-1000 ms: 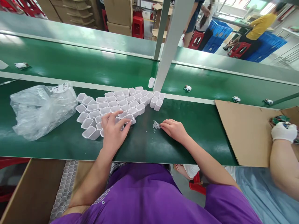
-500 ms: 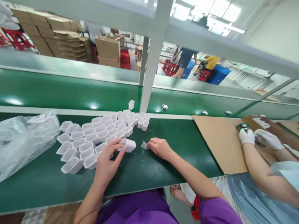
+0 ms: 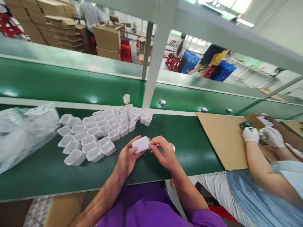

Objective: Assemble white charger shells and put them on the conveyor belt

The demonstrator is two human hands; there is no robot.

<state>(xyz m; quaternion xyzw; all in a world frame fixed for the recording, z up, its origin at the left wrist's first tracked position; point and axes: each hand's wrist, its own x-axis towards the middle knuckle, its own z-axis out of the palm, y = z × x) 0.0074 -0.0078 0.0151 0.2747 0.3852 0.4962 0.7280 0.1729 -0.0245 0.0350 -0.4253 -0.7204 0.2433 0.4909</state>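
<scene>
My left hand [image 3: 127,157] grips a small white plastic cup [image 3: 140,145], tipped on its side with a flat wall facing up. At the far end of that cup, the fingertips of my right hand [image 3: 164,154] are pinched together; whatever they hold is too small to make out. Tiny clear pellets [image 3: 148,138] show just behind the cup's end, mostly hidden by it. Partly behind my right hand lies a white round piece [image 3: 173,147]. Many similar open cups [image 3: 100,130] stand in close rows to the left.
A clear plastic bag [image 3: 26,135] lies at the left. One cup [image 3: 126,98] stands on the green strip behind, near a post [image 3: 155,60]. At right, a co-worker's gloved hands [image 3: 251,135] handle parts beside a cardboard sheet [image 3: 222,142].
My left hand has carried the cup right and towards me, turning it. My right hand has come to the cup's end from beside the pellets. The view has shifted slightly.
</scene>
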